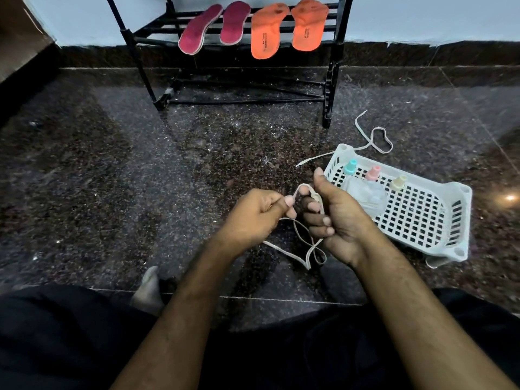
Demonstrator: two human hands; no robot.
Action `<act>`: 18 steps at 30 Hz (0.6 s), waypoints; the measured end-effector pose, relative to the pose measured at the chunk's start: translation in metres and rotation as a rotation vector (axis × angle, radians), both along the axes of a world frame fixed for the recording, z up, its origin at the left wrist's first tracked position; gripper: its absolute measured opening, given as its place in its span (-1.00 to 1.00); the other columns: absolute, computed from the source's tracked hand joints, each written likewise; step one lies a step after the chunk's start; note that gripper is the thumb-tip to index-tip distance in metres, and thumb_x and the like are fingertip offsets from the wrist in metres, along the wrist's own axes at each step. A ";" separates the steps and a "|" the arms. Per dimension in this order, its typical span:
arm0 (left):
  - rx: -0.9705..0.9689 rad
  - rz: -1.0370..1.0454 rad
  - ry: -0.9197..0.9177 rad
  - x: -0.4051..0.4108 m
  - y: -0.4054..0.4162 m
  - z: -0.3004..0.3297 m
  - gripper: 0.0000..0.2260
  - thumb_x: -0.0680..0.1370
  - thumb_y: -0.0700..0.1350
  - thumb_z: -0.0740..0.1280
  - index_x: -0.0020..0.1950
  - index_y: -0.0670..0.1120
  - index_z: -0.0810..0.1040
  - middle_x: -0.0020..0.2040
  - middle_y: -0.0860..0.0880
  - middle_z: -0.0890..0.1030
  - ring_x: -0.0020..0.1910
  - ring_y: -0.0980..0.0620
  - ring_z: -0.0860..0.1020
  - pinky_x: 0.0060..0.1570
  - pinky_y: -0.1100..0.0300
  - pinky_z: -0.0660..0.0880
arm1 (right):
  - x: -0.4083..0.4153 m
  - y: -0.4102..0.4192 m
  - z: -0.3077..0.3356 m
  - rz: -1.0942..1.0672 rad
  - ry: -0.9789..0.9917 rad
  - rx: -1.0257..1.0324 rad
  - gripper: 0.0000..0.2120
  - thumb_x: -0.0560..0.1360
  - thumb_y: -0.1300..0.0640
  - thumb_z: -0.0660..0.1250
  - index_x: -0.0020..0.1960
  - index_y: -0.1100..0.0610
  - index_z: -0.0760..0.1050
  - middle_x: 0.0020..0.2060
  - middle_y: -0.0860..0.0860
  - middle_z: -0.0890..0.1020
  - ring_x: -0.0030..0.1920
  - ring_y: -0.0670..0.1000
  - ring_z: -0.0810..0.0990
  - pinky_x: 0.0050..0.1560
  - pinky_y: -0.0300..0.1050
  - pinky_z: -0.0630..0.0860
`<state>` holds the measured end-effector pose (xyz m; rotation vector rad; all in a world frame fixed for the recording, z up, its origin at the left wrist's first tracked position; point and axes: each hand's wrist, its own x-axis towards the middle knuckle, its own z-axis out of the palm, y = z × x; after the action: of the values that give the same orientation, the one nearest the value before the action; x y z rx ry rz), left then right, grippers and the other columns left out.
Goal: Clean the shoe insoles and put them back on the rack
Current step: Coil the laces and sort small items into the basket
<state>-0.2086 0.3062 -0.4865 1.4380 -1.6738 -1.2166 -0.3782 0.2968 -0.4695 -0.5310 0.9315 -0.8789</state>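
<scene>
We see a white slotted basket (439,220) on the dark speckled floor (112,178), to the right of both hands. Inside it: 3 small bottles w/ caps, teal (350,167), pink (373,173) and pale yellow (398,182), lined along the far wall, plus a clear plastic piece (365,197) we can't identify. A second white lace (374,139) lies looped on the floor just past the basket's far corner, one end running along that corner.

Left hand (256,215) is curled, thumb and forefinger pinching a white shoelace (304,240). Right hand (337,218) is palm-up, fingers curled round the same lace, thumb sticking up. The lace hangs in loops between and below the hands.

The insoles are on the black rack (332,80) at the back wall: a maroon pair (216,28) on the left, an orange pair (287,29) on the right, heels hanging over the shelf's front bar. The rack's lower shelf bars sit near floor level.

Open floor spreads btwn rack and hands and off to the left. A foot in a grey sock (149,288) shows beside the left forearm, dark trousers along the bottom edge.

Dark print runs along each orange insole, too small to read.
</scene>
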 end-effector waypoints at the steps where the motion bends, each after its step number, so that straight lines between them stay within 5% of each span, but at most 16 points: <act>1: -0.054 0.019 -0.071 0.001 0.000 -0.004 -0.60 0.64 0.16 0.25 -0.22 -0.10 0.57 -0.48 0.08 0.30 -0.49 0.07 0.22 -0.43 0.12 0.16 | 0.000 0.001 0.001 0.024 -0.010 0.001 -0.58 0.60 -0.26 0.16 -0.12 0.07 0.49 -0.47 -0.08 0.33 -0.62 -0.20 0.13 -0.67 -0.41 0.01; 4: -0.169 0.171 -0.095 0.003 -0.002 -0.008 -0.53 0.65 0.19 0.20 -0.24 -0.17 0.46 -0.46 0.12 0.28 -0.47 0.09 0.21 -0.42 0.10 0.18 | 0.001 0.005 0.005 0.146 -0.009 0.002 -0.52 0.56 -0.33 0.17 0.01 0.09 0.51 -0.51 -0.10 0.26 -0.61 -0.20 0.10 -0.62 -0.42 -0.02; 7: -0.225 0.318 0.115 0.003 -0.001 0.010 -0.57 0.68 0.17 0.16 -0.18 -0.14 0.45 -0.34 -0.01 0.46 -0.38 0.06 0.40 -0.34 0.07 0.36 | 0.004 0.012 0.013 0.317 0.047 -0.015 -0.46 0.55 -0.35 0.13 0.06 0.10 0.56 -0.52 -0.10 0.20 -0.59 -0.19 0.06 -0.56 -0.39 -0.07; 9: -0.158 0.403 0.295 0.001 -0.001 0.021 -0.46 0.64 0.23 0.17 0.20 -0.26 0.51 0.14 -0.27 0.61 0.06 -0.12 0.61 0.10 -0.10 0.53 | 0.008 0.017 0.015 0.404 0.097 -0.027 -0.52 0.57 -0.30 0.15 0.07 0.09 0.56 -0.52 -0.10 0.18 -0.59 -0.19 0.04 -0.56 -0.38 -0.08; 10: -0.098 0.457 0.381 0.000 -0.001 0.025 -0.39 0.61 0.25 0.18 0.42 -0.22 0.43 0.37 -0.32 0.46 0.27 -0.15 0.54 0.32 -0.11 0.43 | 0.010 0.019 0.014 0.435 0.119 -0.043 -0.58 0.59 -0.24 0.17 0.06 0.09 0.56 -0.52 -0.09 0.18 -0.59 -0.19 0.05 -0.56 -0.39 -0.07; 13: -0.036 0.541 0.564 0.002 0.001 0.032 -0.49 0.63 0.18 0.19 0.53 0.01 0.37 0.51 -0.28 0.23 0.49 -0.25 0.28 0.47 -0.21 0.22 | 0.013 0.024 0.012 0.493 0.196 -0.154 -0.71 0.65 -0.06 0.18 0.02 0.12 0.55 -0.50 -0.05 0.19 -0.58 -0.16 0.07 -0.57 -0.40 -0.01; 16: -0.026 0.579 0.604 0.007 -0.001 0.027 -0.61 0.66 0.15 0.21 0.45 0.07 0.48 0.51 -0.23 0.29 0.45 -0.26 0.36 0.41 -0.22 0.32 | 0.013 0.022 0.006 0.515 0.495 -0.391 -0.68 0.66 -0.03 0.20 -0.05 0.16 0.59 -0.53 -0.09 0.32 -0.56 -0.15 0.21 -0.56 -0.30 0.18; 18: -0.036 0.585 0.622 0.011 -0.003 0.022 -0.65 0.66 0.12 0.22 0.41 0.07 0.52 0.34 -0.07 0.58 0.04 0.06 0.59 0.07 0.06 0.49 | 0.011 0.018 -0.006 0.498 0.947 -0.669 -0.66 0.64 -0.10 0.22 -0.12 0.09 0.60 -0.54 -0.12 0.44 -0.50 -0.16 0.36 -0.40 -0.22 0.32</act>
<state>-0.1981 0.3032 -0.4649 1.2247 -0.7785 -1.1188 -0.3668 0.3146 -0.4751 -1.7745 1.2457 -0.4305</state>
